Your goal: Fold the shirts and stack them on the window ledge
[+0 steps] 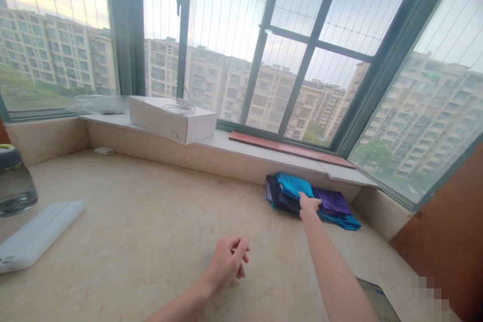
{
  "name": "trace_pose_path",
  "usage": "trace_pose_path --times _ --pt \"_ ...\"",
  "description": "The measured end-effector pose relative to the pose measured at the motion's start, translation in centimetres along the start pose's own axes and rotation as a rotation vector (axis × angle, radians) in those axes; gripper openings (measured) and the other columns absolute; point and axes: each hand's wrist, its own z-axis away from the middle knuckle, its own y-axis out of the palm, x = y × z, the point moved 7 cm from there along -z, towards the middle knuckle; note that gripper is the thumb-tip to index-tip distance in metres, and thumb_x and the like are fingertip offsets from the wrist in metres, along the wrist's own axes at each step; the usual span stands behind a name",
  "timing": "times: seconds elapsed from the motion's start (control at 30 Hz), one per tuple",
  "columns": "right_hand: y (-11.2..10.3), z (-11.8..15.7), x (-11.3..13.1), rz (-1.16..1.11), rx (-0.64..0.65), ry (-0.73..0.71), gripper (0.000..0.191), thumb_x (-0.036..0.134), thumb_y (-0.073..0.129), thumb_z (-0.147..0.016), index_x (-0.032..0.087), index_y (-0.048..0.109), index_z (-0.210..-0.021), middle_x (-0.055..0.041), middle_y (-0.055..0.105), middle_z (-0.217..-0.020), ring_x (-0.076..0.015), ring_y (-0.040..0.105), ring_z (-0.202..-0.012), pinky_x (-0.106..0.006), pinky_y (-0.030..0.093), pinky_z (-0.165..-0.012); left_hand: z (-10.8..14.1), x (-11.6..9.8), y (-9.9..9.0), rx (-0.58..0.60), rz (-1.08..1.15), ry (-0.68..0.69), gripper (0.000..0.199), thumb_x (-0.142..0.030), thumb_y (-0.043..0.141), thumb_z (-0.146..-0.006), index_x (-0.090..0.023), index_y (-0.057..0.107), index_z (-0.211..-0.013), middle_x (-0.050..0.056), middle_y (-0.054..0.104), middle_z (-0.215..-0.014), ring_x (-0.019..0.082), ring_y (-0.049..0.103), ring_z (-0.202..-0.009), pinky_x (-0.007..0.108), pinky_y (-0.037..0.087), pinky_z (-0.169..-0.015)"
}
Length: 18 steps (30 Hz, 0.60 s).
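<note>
My right hand (310, 205) is stretched out to folded cloths by the sill, thumb and fingers spread apart. It is at the seam between two piles and appears to touch them. On the left pile, a bright blue folded cloth (295, 185) lies over a dark navy folded cloth (284, 200). The right pile has a purple folded cloth (332, 202) above a blue folded cloth (345, 221). Closer to me, my left hand (231, 261) hovers over or rests on the beige stone surface (158, 221), fingers loosely bent, apart and holding nothing.
A white box (173, 122) with a cable on top stands on the sill, near a reddish strip (290, 149). At left are a clear jar (15, 188) and a white flat package (41, 234). A small white object (104, 151) lies behind. A dark-edged device (379, 302) is partly behind my right forearm.
</note>
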Motion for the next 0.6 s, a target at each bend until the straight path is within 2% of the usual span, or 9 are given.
trace_pose_path --times 0.07,0.17,0.27,0.33,0.43,0.53,0.6 --pt "0.5 0.0 -1.0 0.126 -0.013 -0.004 0.069 0.055 0.049 -0.088 0.012 0.052 -0.141 -0.0273 0.057 -0.136 -0.0372 0.052 -0.132 -0.056 0.039 -0.109 0.2 0.0 0.3 0.009 -0.004 0.017 0.048 -0.063 0.050 -0.087 -0.017 0.058 -0.075 -0.001 0.058 -0.061 0.010 0.056 -0.040 0.019 0.036 -0.039" --pt "1.9 0.0 -1.9 0.491 0.007 -0.173 0.059 0.049 0.037 -0.095 0.018 0.055 -0.142 -0.0212 0.046 -0.152 -0.0358 0.030 -0.148 -0.063 0.023 -0.116 0.5 0.4 0.6 0.019 -0.013 0.015 0.048 -0.062 0.051 -0.087 -0.017 0.057 -0.071 -0.001 0.057 -0.058 0.011 0.055 -0.040 0.020 0.034 -0.039" --pt "3.7 -0.2 -3.0 0.858 0.105 -0.362 0.056 0.043 0.031 -0.098 0.021 0.054 -0.144 -0.0163 0.041 -0.157 -0.0335 0.018 -0.153 -0.066 0.012 -0.117 0.6 0.7 0.9 0.035 -0.040 0.003 0.048 -0.062 0.051 -0.086 -0.017 0.057 -0.070 -0.001 0.057 -0.057 0.011 0.054 -0.040 0.020 0.034 -0.039" --pt "4.1 -0.6 -3.8 0.942 0.172 -0.383 0.055 0.037 0.029 -0.099 0.021 0.054 -0.145 -0.0154 0.041 -0.157 -0.0319 0.019 -0.153 -0.064 0.009 -0.119 0.6 0.7 0.9 0.037 -0.058 0.002 0.048 -0.061 0.051 -0.086 -0.017 0.058 -0.069 0.000 0.057 -0.058 0.011 0.054 -0.040 0.021 0.035 -0.039" --pt "3.6 -1.1 -3.6 0.922 0.232 -0.370 0.051 0.036 0.035 -0.098 0.024 0.056 -0.143 -0.0131 0.049 -0.152 -0.0305 0.031 -0.149 -0.061 0.011 -0.119 0.6 0.3 0.5 0.014 -0.097 0.015 0.046 -0.060 0.049 -0.086 -0.018 0.057 -0.070 0.000 0.057 -0.059 0.012 0.054 -0.041 0.021 0.035 -0.039" --pt "3.3 -0.2 -1.9 0.862 0.270 -0.374 0.051 0.039 0.044 -0.093 0.023 0.061 -0.138 -0.0141 0.057 -0.144 -0.0322 0.047 -0.137 -0.061 0.021 -0.117 0.5 -0.2 0.1 0.018 -0.176 0.058 0.045 -0.057 0.043 -0.089 -0.018 0.057 -0.071 0.001 0.058 -0.061 0.012 0.053 -0.042 0.022 0.035 -0.041" --pt "3.2 1.6 -0.1 0.785 0.237 -0.424 0.049 0.038 0.044 -0.091 0.018 0.065 -0.131 -0.0159 0.062 -0.137 -0.0315 0.053 -0.130 -0.055 0.029 -0.115 0.5 -1.0 -0.3 0.030 -0.310 0.147 0.043 -0.052 0.040 -0.092 -0.019 0.054 -0.068 0.000 0.056 -0.059 0.013 0.051 -0.045 0.023 0.034 -0.045"
